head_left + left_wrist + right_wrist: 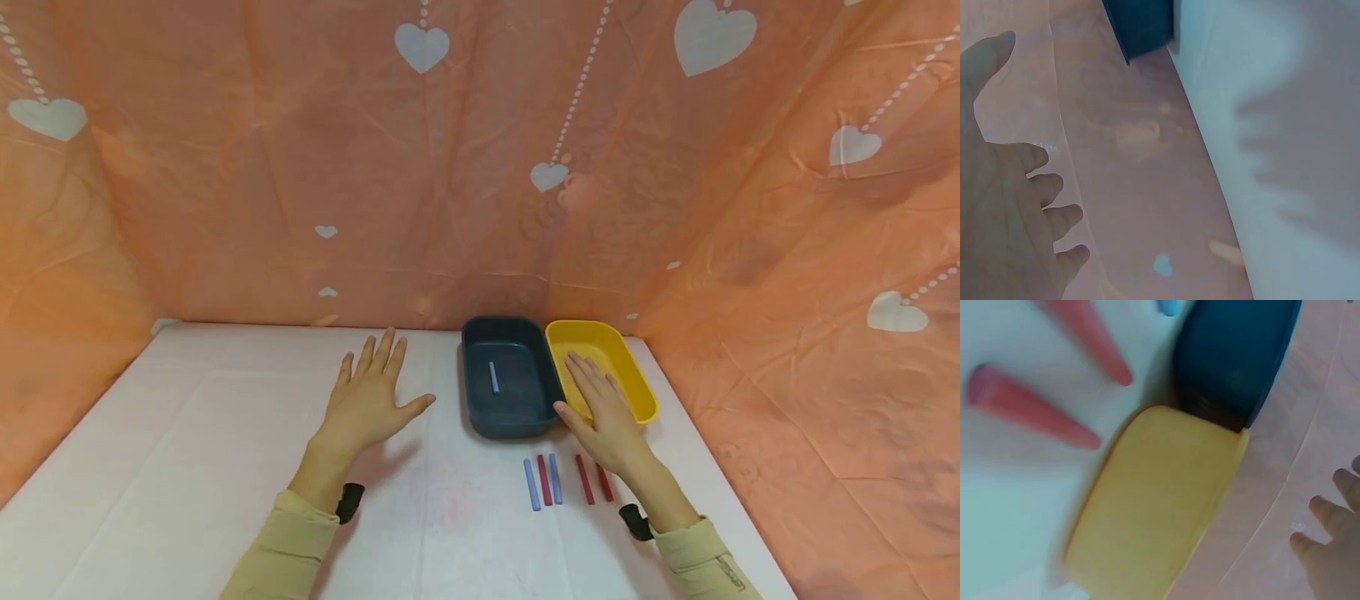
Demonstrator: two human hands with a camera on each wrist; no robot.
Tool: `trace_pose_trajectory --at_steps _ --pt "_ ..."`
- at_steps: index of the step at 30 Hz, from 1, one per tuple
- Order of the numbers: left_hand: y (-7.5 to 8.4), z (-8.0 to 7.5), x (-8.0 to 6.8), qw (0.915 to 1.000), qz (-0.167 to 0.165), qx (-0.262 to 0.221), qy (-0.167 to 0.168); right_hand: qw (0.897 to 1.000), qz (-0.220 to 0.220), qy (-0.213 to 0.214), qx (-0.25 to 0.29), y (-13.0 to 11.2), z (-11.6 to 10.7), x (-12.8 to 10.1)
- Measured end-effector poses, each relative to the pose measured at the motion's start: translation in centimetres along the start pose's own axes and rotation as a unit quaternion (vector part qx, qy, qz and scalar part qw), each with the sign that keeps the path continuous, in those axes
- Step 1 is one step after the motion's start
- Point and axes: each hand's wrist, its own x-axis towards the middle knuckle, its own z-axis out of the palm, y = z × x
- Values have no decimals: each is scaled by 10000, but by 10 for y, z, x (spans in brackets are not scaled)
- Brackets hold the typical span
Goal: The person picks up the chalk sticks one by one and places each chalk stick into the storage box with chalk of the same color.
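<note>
My left hand (365,403) hovers over the white table left of the dark blue tray, fingers spread and holding nothing. In the head view my right hand (606,421) is over the near part of the yellow tray (640,388), its fingers extended and nothing in them. One bluish chalk-like stick (493,377) lies inside the dark blue tray (512,425). In front of the trays lie two more bluish sticks (532,485) and several red sticks (585,479); my right hand and wrist partly cover the rightmost red one.
The two trays stand side by side near the back edge of the white table (225,433). An orange curtain (480,208) with pale hearts hangs behind and along both sides. A dark band (350,502) sits on my left wrist, another (636,522) on my right.
</note>
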Motion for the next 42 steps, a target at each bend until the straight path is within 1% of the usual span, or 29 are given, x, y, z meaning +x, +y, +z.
trace_pose_trajectory --at_steps 7,15,20,23,27,32,36,42 --pt "26 13 9 9998 178 -131 14 9995 -259 146 145 12 -4 -24" --pt "52 35 19 9989 294 -311 -165 9980 -517 331 -115 30 -5 -55" --pt "63 50 23 9982 389 -373 -251 9969 -723 263 -191 41 -5 -71" --pt "68 58 26 9979 394 -422 -307 9964 -820 79 -177 47 -4 -77" --pt "72 67 29 9977 366 -432 -371 9967 -695 -291 -309 51 -3 -83" --pt "72 71 29 9972 272 -483 -496 9952 -576 -696 -381 55 1 -87" --pt "71 75 27 9969 219 -548 -513 9943 -501 -852 -398 57 4 -89" --pt "70 77 28 9963 211 -630 -552 9933 -69 -1105 -322 57 4 -87"
